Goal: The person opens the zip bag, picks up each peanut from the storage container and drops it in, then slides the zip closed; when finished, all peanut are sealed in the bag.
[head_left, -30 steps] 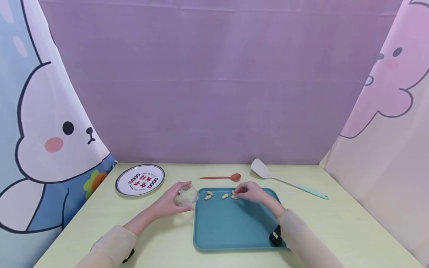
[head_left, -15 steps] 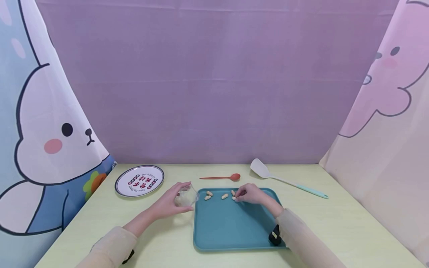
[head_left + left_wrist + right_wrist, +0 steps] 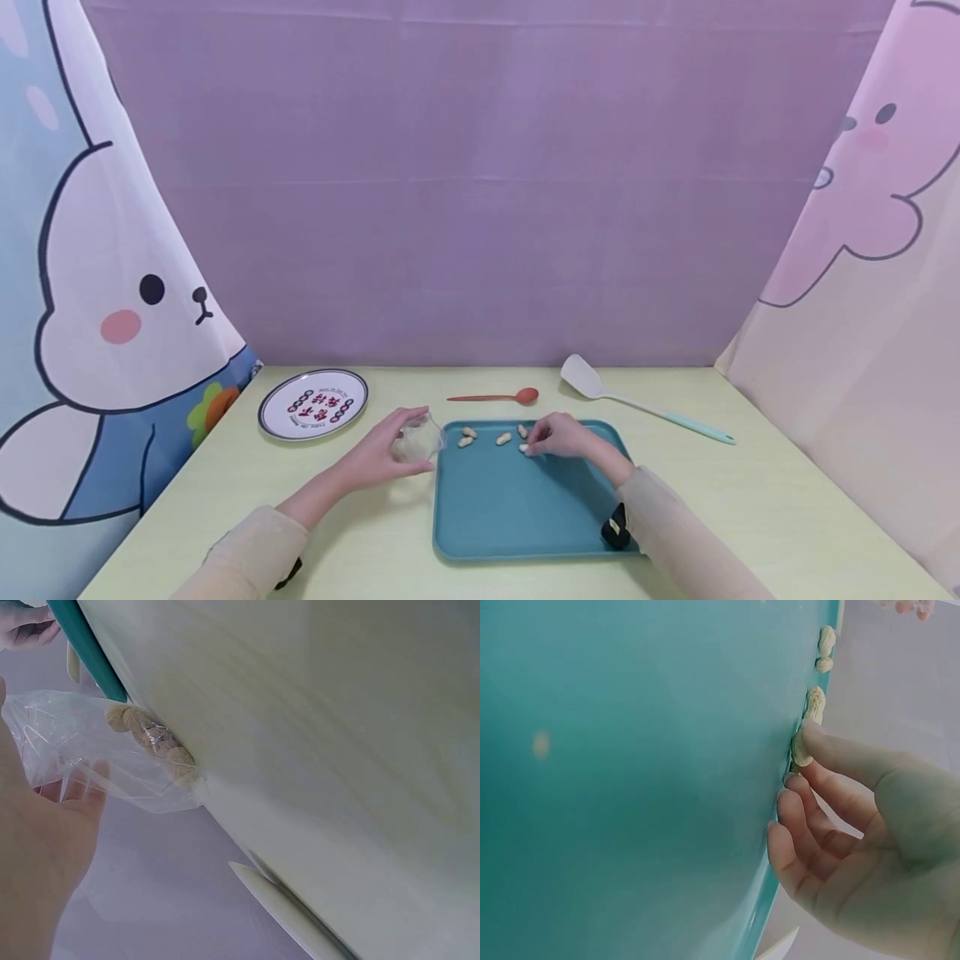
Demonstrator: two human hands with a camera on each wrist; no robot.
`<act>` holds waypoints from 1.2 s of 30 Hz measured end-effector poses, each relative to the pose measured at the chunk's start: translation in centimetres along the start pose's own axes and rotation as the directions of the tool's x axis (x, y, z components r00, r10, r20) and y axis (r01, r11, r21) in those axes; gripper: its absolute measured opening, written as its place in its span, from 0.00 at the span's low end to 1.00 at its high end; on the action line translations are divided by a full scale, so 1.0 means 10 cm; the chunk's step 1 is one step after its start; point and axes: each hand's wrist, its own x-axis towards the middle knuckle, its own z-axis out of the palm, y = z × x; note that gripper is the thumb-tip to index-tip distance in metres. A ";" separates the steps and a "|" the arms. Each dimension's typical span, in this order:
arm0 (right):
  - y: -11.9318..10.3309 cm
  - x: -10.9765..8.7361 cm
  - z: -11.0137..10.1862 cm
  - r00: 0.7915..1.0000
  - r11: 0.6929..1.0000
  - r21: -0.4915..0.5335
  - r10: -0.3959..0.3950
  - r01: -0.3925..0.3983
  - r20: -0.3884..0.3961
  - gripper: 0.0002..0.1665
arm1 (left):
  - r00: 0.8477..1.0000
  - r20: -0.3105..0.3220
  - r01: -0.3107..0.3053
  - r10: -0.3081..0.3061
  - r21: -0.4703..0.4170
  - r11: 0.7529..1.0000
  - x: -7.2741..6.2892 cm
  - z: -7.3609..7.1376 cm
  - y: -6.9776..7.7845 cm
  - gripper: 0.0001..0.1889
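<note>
My left hand (image 3: 378, 454) holds a clear plastic bag (image 3: 417, 439) beside the left edge of a teal tray (image 3: 525, 517). In the left wrist view several peanuts lie at the bottom of the bag (image 3: 71, 739). Over the far part of the tray, my right hand (image 3: 561, 435) pinches a peanut (image 3: 801, 750) between thumb and index finger, low at the tray's surface. Another peanut (image 3: 522, 432) lies just behind the fingertips. Further left on the tray are a single peanut (image 3: 503, 438) and a pair of peanuts (image 3: 467, 437).
A white plate (image 3: 313, 404) with red characters stands at the back left. Behind the tray lies a red spoon (image 3: 517, 397). A spatula (image 3: 637, 406) with a pale green handle lies at the back right. A purple cloth (image 3: 480, 208) hangs behind the table.
The right hand has shifted slightly toward me with the pinched peanut, leaving the peanut behind it more visible. The left hand and the bag stay in place.
</note>
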 end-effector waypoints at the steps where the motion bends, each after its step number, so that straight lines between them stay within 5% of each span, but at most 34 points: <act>1: 0.00 0.00 0.00 1.000 1.000 0.001 -0.002 0.002 0.001 0.05 | 1.000 -0.001 0.000 0.000 -0.003 1.000 0.00 0.00 0.00 0.44; 11: 0.01 0.03 -0.03 0.999 0.996 0.082 0.028 -0.024 -0.039 0.06 | 1.000 0.004 0.006 -0.006 -0.024 1.000 0.00 0.00 0.01 0.44; 17: -0.05 0.07 -0.06 0.989 0.994 0.086 -0.054 0.067 -0.140 0.06 | 1.000 -0.001 0.006 -0.006 -0.021 1.000 0.00 0.00 0.00 0.43; 36: -0.71 0.23 0.12 0.944 0.965 0.151 -0.167 0.216 -0.284 0.12 | 1.000 0.009 0.010 -0.010 -0.002 1.000 0.01 -0.01 -0.01 0.44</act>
